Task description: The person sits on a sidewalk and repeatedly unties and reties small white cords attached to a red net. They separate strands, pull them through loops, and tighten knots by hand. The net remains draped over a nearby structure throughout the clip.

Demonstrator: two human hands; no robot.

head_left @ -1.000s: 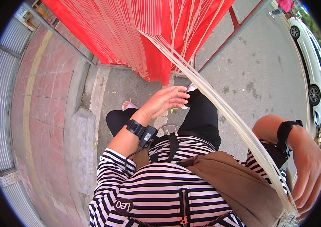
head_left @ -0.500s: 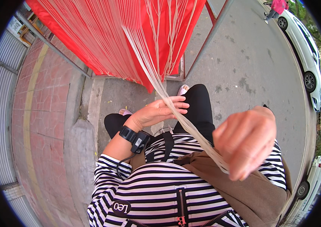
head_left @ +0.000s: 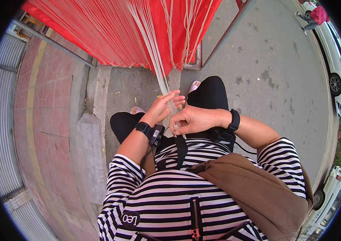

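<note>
A bundle of pale threads (head_left: 157, 58) runs down toward me from many strands hanging over a red cloth (head_left: 98, 46). My right hand (head_left: 188, 120) pinches the bundle's lower end in front of my waist, a small tuft showing at its fingertips. Just beside it, my left hand (head_left: 165, 106) is open with the fingers stretched out, and the threads lie across them. The two hands are close together, and the left one's fingertips are near the back of the right.
A grey metal frame (head_left: 226, 34) stands around the red cloth. Several loose strands (head_left: 187, 40) hang right of the bundle. At left are red paving (head_left: 48, 104) and a raised kerb (head_left: 88, 148). White cars (head_left: 335, 68) line the road at right, where a person in pink (head_left: 319, 15) walks.
My right hand has come in from the far right to beside my left, bringing the bundle's end along. The bundle now hangs more steeply. The person at upper right has shifted rightward in view.
</note>
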